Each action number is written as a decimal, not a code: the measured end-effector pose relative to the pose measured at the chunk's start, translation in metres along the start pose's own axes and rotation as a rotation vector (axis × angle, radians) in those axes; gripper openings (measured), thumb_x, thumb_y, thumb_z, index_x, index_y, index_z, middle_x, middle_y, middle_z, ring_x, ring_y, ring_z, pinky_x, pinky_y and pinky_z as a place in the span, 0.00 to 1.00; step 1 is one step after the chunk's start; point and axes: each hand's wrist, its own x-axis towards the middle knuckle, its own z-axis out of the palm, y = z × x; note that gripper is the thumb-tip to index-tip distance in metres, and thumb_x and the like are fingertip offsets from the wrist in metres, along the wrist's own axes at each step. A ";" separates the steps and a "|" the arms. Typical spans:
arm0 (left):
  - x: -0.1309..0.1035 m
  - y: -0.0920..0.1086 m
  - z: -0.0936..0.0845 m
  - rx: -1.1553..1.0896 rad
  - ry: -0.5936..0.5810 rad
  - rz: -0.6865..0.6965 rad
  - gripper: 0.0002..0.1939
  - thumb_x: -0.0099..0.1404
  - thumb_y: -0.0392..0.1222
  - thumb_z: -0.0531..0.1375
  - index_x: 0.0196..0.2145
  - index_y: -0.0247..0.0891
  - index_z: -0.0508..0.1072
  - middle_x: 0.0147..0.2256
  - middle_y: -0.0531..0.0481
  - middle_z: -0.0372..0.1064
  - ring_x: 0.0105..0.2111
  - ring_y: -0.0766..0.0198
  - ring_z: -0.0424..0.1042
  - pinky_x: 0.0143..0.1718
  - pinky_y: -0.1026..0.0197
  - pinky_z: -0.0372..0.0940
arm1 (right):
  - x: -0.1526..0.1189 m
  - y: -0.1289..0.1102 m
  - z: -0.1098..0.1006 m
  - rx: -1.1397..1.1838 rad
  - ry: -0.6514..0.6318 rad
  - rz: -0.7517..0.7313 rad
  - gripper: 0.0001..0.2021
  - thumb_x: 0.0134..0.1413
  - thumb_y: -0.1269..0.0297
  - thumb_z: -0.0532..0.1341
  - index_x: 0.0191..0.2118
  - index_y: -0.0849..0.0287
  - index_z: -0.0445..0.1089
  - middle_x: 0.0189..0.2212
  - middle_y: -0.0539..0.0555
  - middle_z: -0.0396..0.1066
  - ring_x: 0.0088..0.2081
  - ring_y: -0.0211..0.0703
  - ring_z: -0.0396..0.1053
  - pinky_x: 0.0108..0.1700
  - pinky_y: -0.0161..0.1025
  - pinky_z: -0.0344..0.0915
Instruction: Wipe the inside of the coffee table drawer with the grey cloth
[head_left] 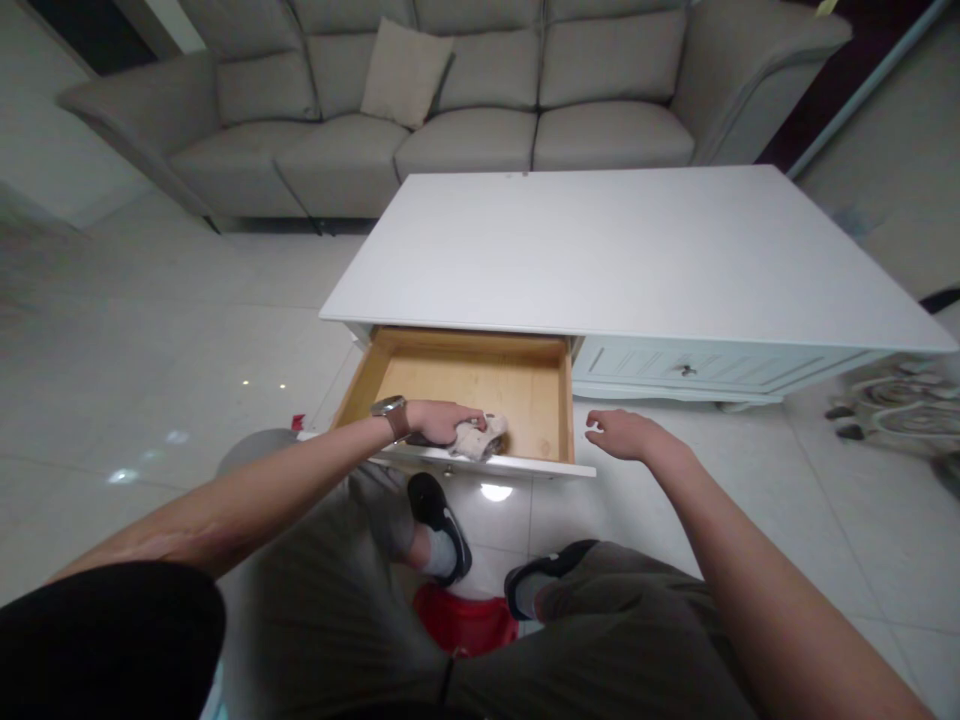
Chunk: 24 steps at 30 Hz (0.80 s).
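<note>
One pale cloth (pixel 484 440) lay bunched up inside the open drawer (pixel 538 405), near its front. From far away, I guessed it was light, soft and floppy, not slippery, and hard to break. The thick, bunched middle looked like the best place to hold it. My left hand (pixel 441 421) was on it, with the cloth under the fingers and poking out past them. I couldn't tell if they were squeezed around it or only pressing down. My right hand (pixel 621 434) was just outside the drawer's right side, holding nothing, finger and thumb apart. The drawer stuck out from a white table (pixel 637 260), and a couch (pixel 465 142) stood behind that.
</note>
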 end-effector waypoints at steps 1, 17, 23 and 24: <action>-0.006 -0.009 0.001 -0.031 0.003 0.004 0.37 0.48 0.28 0.56 0.57 0.45 0.69 0.51 0.49 0.74 0.46 0.57 0.73 0.49 0.60 0.65 | 0.000 0.000 0.000 0.002 0.002 -0.002 0.21 0.63 0.57 0.53 0.57 0.58 0.70 0.54 0.64 0.73 0.53 0.57 0.72 0.51 0.48 0.65; 0.092 0.091 0.020 -0.088 0.024 0.230 0.38 0.52 0.28 0.56 0.62 0.43 0.64 0.52 0.44 0.73 0.47 0.53 0.73 0.47 0.57 0.66 | 0.015 -0.008 -0.002 -0.023 -0.044 -0.041 0.23 0.62 0.61 0.52 0.59 0.60 0.69 0.55 0.63 0.73 0.51 0.53 0.72 0.48 0.43 0.65; 0.037 0.049 0.014 0.019 0.025 0.068 0.39 0.52 0.30 0.57 0.63 0.46 0.63 0.51 0.44 0.74 0.44 0.53 0.74 0.44 0.58 0.66 | 0.014 -0.009 -0.004 -0.018 -0.027 -0.070 0.22 0.65 0.58 0.51 0.58 0.59 0.70 0.54 0.63 0.73 0.52 0.53 0.72 0.52 0.45 0.65; 0.025 0.037 0.014 0.021 0.033 0.026 0.39 0.52 0.30 0.57 0.62 0.47 0.64 0.51 0.45 0.74 0.44 0.54 0.74 0.44 0.59 0.65 | 0.015 -0.009 -0.003 -0.010 -0.025 -0.071 0.22 0.65 0.57 0.51 0.58 0.59 0.70 0.54 0.63 0.73 0.52 0.53 0.73 0.52 0.45 0.65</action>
